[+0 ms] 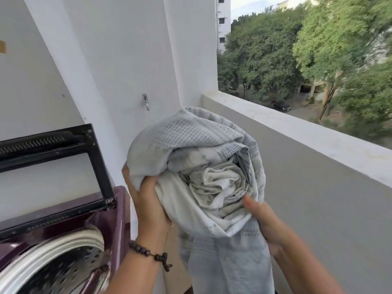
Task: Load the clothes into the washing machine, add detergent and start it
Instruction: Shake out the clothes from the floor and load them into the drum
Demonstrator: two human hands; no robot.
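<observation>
A bundle of pale grey and white clothes (203, 166) is held up in the air at the centre, with a loose end hanging down. My left hand (148, 200) grips its left side; a dark bead bracelet sits on that wrist. My right hand (261, 217) holds its lower right side, thumb pressed on the cloth. The maroon top-loading washing machine (106, 221) stands at the lower left, to the left of the bundle. Its black-framed lid (93, 153) is raised and the perforated steel drum (70, 270) is open to view.
A white wall with a metal tap (145, 101) rises behind the machine. A waist-high white balcony parapet (318, 143) runs along the right, with trees, a road and a parked car far below. Grey floor lies under the hanging cloth.
</observation>
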